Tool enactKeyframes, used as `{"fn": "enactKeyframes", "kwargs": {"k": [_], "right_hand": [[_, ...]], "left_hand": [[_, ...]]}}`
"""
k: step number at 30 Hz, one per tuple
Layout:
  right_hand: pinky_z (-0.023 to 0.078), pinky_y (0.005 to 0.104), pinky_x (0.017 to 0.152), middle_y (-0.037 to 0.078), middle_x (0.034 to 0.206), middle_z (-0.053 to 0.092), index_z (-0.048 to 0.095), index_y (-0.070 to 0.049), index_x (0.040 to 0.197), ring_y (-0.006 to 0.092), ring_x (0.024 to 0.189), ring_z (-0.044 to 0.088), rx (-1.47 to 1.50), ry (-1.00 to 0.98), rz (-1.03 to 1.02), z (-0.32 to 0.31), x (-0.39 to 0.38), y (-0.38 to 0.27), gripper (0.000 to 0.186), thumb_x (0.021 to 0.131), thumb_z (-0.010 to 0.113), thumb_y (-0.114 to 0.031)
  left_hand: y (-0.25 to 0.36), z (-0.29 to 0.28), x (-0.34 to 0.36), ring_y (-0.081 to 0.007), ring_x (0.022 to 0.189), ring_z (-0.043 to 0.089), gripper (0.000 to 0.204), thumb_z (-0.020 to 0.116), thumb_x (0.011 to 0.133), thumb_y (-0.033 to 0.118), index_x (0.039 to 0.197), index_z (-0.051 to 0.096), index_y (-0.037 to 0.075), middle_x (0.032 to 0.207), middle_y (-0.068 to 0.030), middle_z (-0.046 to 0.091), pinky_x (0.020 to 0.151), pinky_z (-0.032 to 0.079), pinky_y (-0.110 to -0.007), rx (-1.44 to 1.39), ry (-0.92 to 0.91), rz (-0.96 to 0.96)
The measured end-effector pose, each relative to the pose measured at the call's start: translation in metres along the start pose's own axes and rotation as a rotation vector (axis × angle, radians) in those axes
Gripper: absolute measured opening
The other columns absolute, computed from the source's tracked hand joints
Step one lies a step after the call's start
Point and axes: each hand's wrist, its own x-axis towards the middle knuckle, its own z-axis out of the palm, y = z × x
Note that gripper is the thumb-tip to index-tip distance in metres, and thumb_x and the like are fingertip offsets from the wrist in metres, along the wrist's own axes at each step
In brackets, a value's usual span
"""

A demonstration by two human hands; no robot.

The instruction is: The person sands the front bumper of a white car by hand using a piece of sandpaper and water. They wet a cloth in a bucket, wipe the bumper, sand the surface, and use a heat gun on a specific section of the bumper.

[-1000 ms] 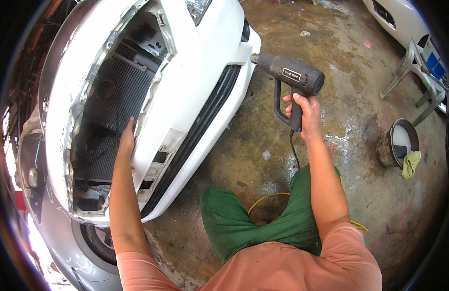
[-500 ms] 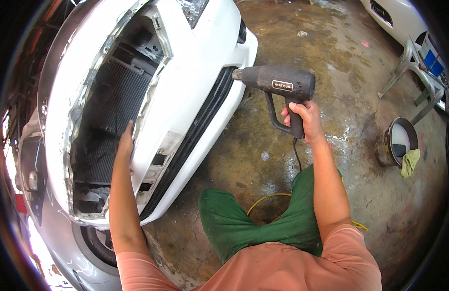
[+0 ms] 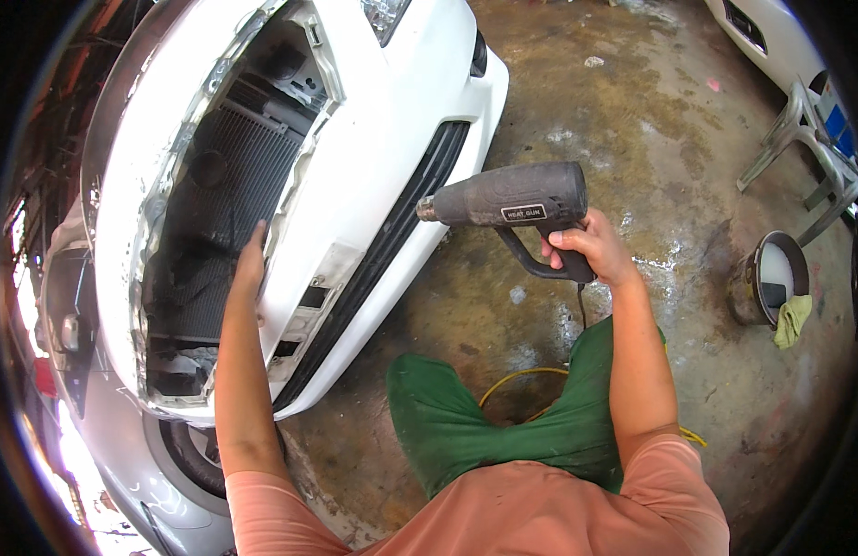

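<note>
On the stained concrete floor of a garage, a person in green trousers and an orange shirt is crouching in front of a white bumper that is standing on its side, its open grille hole showing a dark radiator behind it.

The right hand is gripping a dark grey heat gun by its handle, the fingers wrapped tight around the grip. The gun is lying almost level, with its metal nozzle pointing left at the black slatted lower grille of the bumper; the nozzle tip is sitting just beside that grille, and it is hard to tell whether it is touching. A black cord is hanging down from the bottom of the handle toward the floor.

The left hand is reaching up along the inner edge of the grille hole, fingers straight and close together, pressing flat against the white rim rather than closing around anything.

A yellow cable is curling on the floor between the person's knees. Near the right edge of the floor, a round metal bucket is standing with a yellow-green rag draped over its rim, and the legs of a pale plastic stool are showing beyond it.
</note>
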Motion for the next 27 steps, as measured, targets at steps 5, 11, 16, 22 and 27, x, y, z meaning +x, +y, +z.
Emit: {"fn": "enactKeyframes", "kwargs": {"k": [5,11,16,22,27], "right_hand": [[0.050,0.0279,0.062,0.008,0.080,0.067,0.063,-0.001,0.097,0.0129,0.064,0.062,0.061,0.101,-0.056,0.003,0.005,0.001,0.020,0.085,0.068,-0.016],[0.051,0.0273,0.061,0.008,0.080,0.066,0.062,0.000,0.098,0.0125,0.065,0.063,0.069,0.357,-0.124,-0.003,0.014,0.008,0.023,0.086,0.069,-0.019],[0.052,0.0277,0.062,0.007,0.081,0.066,0.063,0.001,0.097,0.0129,0.065,0.063,0.075,0.498,-0.176,-0.004,0.019,0.012,0.025,0.086,0.069,-0.021],[0.053,0.0286,0.063,0.007,0.082,0.066,0.063,0.000,0.097,0.0131,0.067,0.063,0.090,0.539,-0.208,-0.005,0.019,0.012,0.026,0.086,0.070,-0.023],[0.052,0.0284,0.063,0.007,0.082,0.066,0.063,0.000,0.097,0.0130,0.067,0.063,0.100,0.571,-0.223,-0.004,0.020,0.010,0.025,0.086,0.069,-0.022]], "left_hand": [[-0.003,-0.006,-0.001,-0.0314,0.132,0.048,0.082,0.039,0.097,0.062,0.143,0.045,-0.005,0.144,-0.0243,0.050,0.112,0.030,-0.035,-0.022,-0.013,0.028],[0.000,-0.002,-0.003,-0.0305,0.131,0.049,0.081,0.038,0.098,0.060,0.141,0.045,-0.008,0.143,-0.0244,0.051,0.111,0.031,-0.033,-0.027,-0.009,0.025],[-0.005,-0.004,0.004,-0.0316,0.131,0.049,0.082,0.038,0.098,0.060,0.142,0.044,-0.008,0.143,-0.0253,0.050,0.112,0.031,-0.035,-0.018,-0.032,0.066],[-0.009,-0.005,0.010,-0.0297,0.125,0.053,0.079,0.039,0.098,0.060,0.141,0.047,-0.006,0.138,-0.0229,0.054,0.109,0.034,-0.034,0.003,-0.009,0.047],[-0.011,-0.003,0.012,-0.0252,0.109,0.063,0.074,0.040,0.097,0.061,0.136,0.057,-0.001,0.125,-0.0175,0.066,0.101,0.042,-0.032,-0.044,0.015,-0.009]]}}
